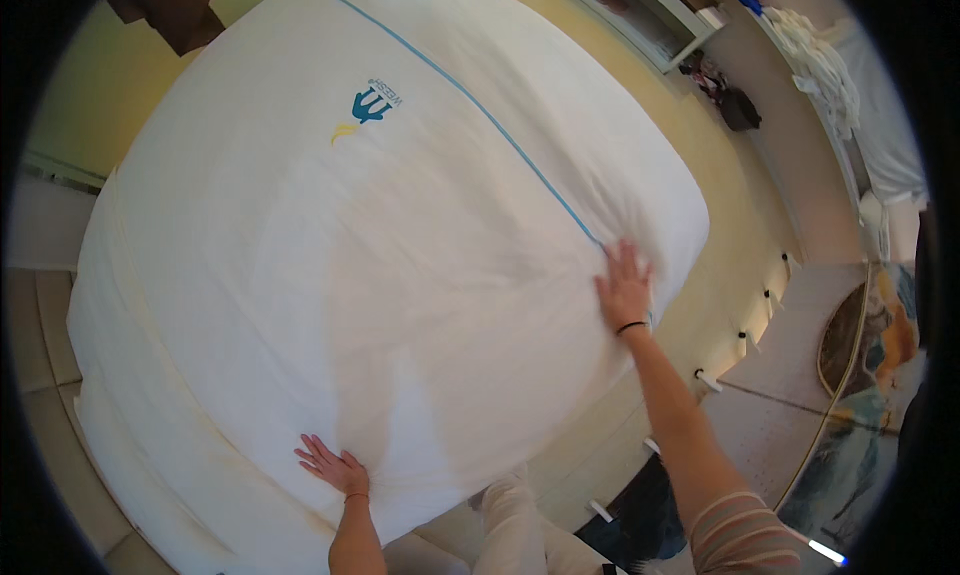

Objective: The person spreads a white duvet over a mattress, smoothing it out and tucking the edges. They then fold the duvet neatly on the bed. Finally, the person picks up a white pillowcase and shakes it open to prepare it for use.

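A large white bed cover (450,305) spreads over a bed, with soft wrinkles between my hands. My left hand (335,466) rests palm down on it near the lower edge, fingers apart. Farther to the right, my right hand (625,286) lies flat on the cover with fingers spread. Its fingertips touch the end of a thin blue piping line (487,114) that runs diagonally across the cloth. A teal printed logo (370,105) and a yellow curved mark sit on the upper part. Neither hand grips anything.
A padded beige headboard (52,395) borders the left. To the right stand a white open shelf unit (675,50), several wall hooks (742,335) and a colourful painted panel (885,350). White cloth (817,57) lies bundled at upper right. A dark item (645,507) hangs near my legs.
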Motion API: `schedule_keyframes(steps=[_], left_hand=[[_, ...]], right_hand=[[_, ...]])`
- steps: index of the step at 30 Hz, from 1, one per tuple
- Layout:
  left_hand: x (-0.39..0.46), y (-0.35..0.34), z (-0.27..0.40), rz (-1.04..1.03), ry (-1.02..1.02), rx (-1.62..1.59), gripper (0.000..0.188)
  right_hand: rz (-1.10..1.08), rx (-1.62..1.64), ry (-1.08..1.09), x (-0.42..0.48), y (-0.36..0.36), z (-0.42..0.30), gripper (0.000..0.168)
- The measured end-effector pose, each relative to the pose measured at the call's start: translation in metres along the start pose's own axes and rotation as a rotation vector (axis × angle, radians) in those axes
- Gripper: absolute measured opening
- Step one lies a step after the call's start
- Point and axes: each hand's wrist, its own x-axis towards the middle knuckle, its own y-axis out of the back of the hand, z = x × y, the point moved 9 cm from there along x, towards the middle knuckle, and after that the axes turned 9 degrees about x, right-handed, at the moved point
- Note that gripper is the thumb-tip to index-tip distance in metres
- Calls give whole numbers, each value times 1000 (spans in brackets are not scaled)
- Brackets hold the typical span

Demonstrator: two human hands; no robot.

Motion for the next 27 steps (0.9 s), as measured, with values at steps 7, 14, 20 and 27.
schedule_keyframes(steps=[7, 14, 20, 27], left_hand=[[4, 9, 6, -75, 66, 15, 63], [-33, 12, 230, -254, -247, -350, 65], [-120, 105, 488, -331, -1316, -890, 38], [161, 83, 437, 119, -180, -387, 46]], right_hand=[[3, 133, -440, 19, -23, 175, 61], [53, 175, -332, 25, -35, 189, 63], [34, 222, -287, 32, -33, 196, 66], [-68, 259, -369, 58, 5, 205, 59]])
